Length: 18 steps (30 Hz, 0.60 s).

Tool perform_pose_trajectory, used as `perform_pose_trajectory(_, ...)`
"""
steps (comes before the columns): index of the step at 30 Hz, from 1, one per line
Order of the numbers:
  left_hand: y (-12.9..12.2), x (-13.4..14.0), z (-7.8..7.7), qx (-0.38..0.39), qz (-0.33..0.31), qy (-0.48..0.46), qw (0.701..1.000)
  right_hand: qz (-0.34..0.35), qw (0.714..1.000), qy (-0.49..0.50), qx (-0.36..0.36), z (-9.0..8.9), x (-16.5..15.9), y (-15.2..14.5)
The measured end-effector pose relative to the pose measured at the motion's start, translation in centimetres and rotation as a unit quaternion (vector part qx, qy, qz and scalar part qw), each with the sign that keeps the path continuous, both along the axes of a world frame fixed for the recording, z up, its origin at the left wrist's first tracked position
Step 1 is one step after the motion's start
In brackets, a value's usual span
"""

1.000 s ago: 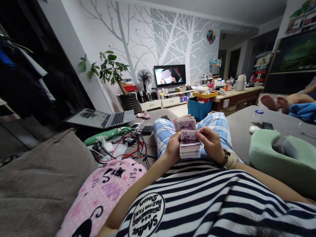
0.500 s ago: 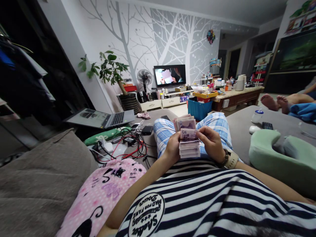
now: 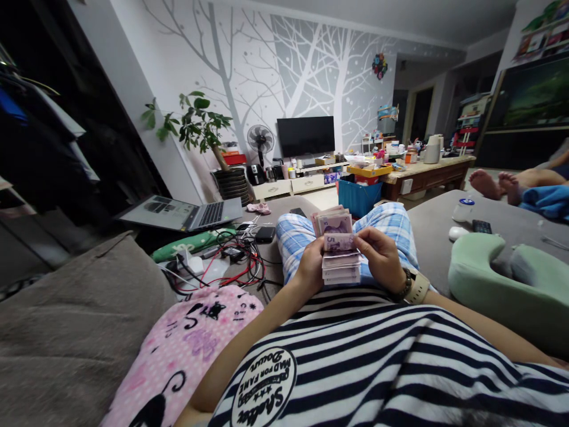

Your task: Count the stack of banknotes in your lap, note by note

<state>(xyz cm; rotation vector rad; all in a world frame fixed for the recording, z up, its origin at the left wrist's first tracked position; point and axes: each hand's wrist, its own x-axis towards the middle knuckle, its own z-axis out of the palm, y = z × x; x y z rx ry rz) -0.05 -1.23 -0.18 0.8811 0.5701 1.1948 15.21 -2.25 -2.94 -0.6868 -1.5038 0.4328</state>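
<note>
A stack of purple banknotes (image 3: 341, 261), marked with a 5, is bent over in front of my lap, its folded ends fanned downward. My left hand (image 3: 311, 262) is closed around the left side of the stack. At the upper right edge, my right hand (image 3: 380, 252) pinches a note between thumb and fingers. Further banknotes (image 3: 334, 220) stand up behind, their tops spread. A watch with a pale strap (image 3: 416, 287) is on my right wrist. Under the notes are my blue plaid trousers (image 3: 296, 240).
Left of me lie tangled cables (image 3: 249, 261), a black power bank (image 3: 265, 235) and an open laptop (image 3: 182, 213). To the right sit a green neck pillow (image 3: 502, 290) and a white-and-blue jar (image 3: 463, 209). Another person's bare feet (image 3: 493, 182) rest on the sofa's far right.
The television screen has gone from a bright picture to black. The banknotes and both hands stay almost where they were, with only a very slight shift.
</note>
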Motion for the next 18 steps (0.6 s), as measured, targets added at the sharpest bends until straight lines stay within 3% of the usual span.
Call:
perform_pose_trajectory(12,-0.51,0.36,0.67,-0.046,-0.022,-0.021,0.998,-0.006,1.0,-0.003,0.005,0.3,-0.02,-0.28)
perform_pose_trajectory(18,-0.3,0.61,0.49,-0.051,0.015,-0.03,0.998,0.012,1.0,-0.013,0.01,0.59,-0.04,-0.73)
